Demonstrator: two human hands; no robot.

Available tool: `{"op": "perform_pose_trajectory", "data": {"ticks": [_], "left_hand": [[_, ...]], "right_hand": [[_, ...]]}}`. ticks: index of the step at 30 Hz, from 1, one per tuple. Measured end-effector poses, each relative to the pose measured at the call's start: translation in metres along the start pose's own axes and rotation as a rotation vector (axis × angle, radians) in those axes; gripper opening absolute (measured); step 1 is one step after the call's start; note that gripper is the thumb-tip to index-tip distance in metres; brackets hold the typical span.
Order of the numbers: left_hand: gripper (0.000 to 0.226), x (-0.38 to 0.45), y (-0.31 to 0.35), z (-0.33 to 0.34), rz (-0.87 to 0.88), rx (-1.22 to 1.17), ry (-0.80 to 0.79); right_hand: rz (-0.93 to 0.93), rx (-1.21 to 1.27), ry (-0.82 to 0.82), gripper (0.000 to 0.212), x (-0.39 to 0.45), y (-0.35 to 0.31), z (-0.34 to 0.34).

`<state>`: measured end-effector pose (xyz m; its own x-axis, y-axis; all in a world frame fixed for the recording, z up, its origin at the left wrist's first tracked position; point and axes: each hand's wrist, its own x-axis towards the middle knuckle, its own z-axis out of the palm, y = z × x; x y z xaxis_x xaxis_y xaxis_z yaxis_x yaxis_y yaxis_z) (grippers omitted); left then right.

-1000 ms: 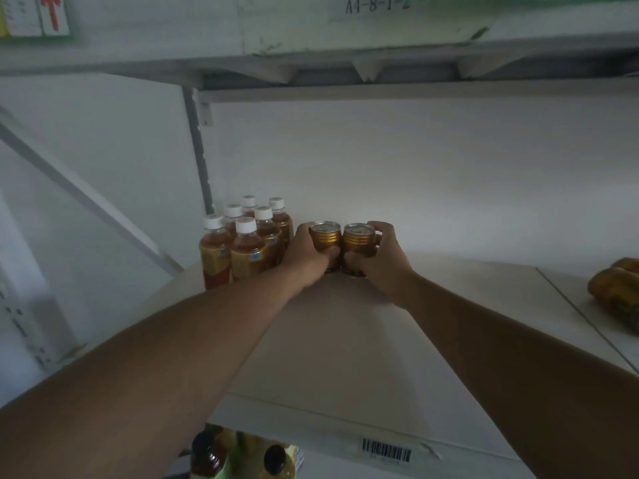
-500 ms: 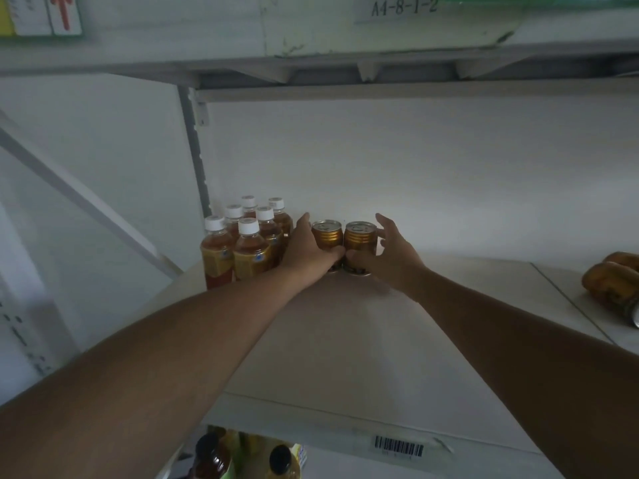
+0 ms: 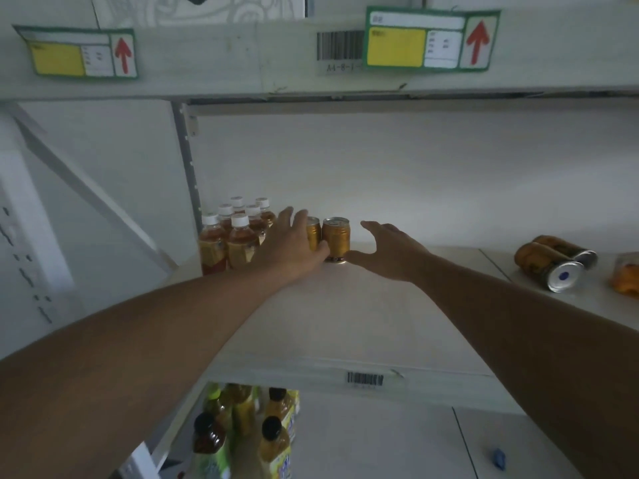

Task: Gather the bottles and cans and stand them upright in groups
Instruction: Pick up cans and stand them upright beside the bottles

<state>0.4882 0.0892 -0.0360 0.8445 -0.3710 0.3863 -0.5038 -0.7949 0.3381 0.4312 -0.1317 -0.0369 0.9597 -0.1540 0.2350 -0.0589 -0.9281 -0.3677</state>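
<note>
- Two small gold metal cans [image 3: 330,239] stand upright side by side, touching, at the back of a pale white shelf board [image 3: 349,316], just to the right of the bottles.
- A cluster of clear plastic bottles of amber drink with white caps [image 3: 235,233] stands upright in the back left corner of the same board, packed close together.
- The left hand [image 3: 294,247] reaches in with fingers straight and spread; it covers part of the left can, and its thumb lies against the foot of the cans. It grips nothing.
- The right hand [image 3: 383,252] is spread wide just right of the cans, fingers straight, thumb near the base of the right can; whether it touches the can cannot be told.
- Far right on the shelf, two orange-labelled cans with silver ends [image 3: 549,262] lie on their sides, well apart from the upright group.
- On the shelf below, dark-capped bottles with yellow-green labels [image 3: 242,433] stand upright.
</note>
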Motion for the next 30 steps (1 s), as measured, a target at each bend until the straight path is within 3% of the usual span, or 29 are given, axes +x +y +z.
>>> {"op": "perform_pose_trajectory", "data": {"ticks": [5,10,14,21,26,30], "left_hand": [[0.073,-0.045,0.018,-0.013,0.040,0.147,0.084],[0.081,-0.077,0.034,-0.020,-0.011,0.218,-0.027],[0.079,-0.086,0.059,-0.017,0.065,0.217,-0.078],[0.091,-0.085,0.125,0.007,0.188,0.174,-0.124],[0.088,-0.090,0.181,0.027,0.260,0.179,-0.133],[0.086,-0.092,0.232,0.036,0.282,0.137,-0.141]], "right_hand": [[-0.041,-0.020,-0.020,0.100,-0.035,0.014,-0.017],[-0.035,-0.043,-0.033,0.093,-0.078,0.036,-0.038],[0.016,-0.096,-0.025,0.091,-0.113,0.051,-0.052],[0.154,-0.140,0.030,0.083,-0.159,0.076,-0.072],[0.188,-0.161,0.048,0.082,-0.187,0.098,-0.087],[0.162,-0.199,0.103,0.064,-0.213,0.135,-0.117]]}}
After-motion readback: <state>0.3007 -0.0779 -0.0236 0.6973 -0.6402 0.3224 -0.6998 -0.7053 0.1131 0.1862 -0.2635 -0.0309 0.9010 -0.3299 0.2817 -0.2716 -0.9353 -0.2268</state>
